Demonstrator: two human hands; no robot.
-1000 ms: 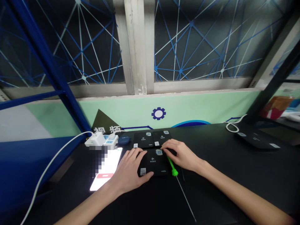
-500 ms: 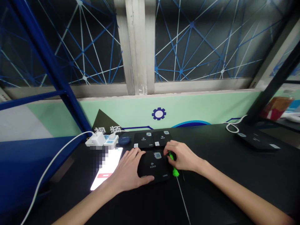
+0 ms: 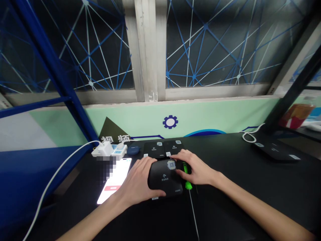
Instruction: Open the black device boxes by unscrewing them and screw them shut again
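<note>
My left hand (image 3: pixel 140 177) grips the left side of a flat black set-top box (image 3: pixel 160 184), thumb along its near edge and fingers over the far left corner. The box bears a silver sticker and a white logo, and a small white label shows below its near edge. My right hand (image 3: pixel 197 167) is at the far right corner, its thumb and forefinger on the box's edge. Beneath the right palm lies a screwdriver (image 3: pixel 188 185) with a bright green handle, its long thin shaft pointing towards me.
Two similar black boxes (image 3: pixel 153 150) lie side by side behind. To the left are a lit phone (image 3: pixel 117 177), a dark blue case (image 3: pixel 133 150) and a white power strip (image 3: pixel 114 152) with a charger and cable. Another black box (image 3: pixel 274 151) sits far right near a white cable (image 3: pixel 248 137).
The box has come up and tilted in my hands, uncovering the white label below it. My right hand has let go of the screwdriver handle and moved its fingers onto the box's corner.
</note>
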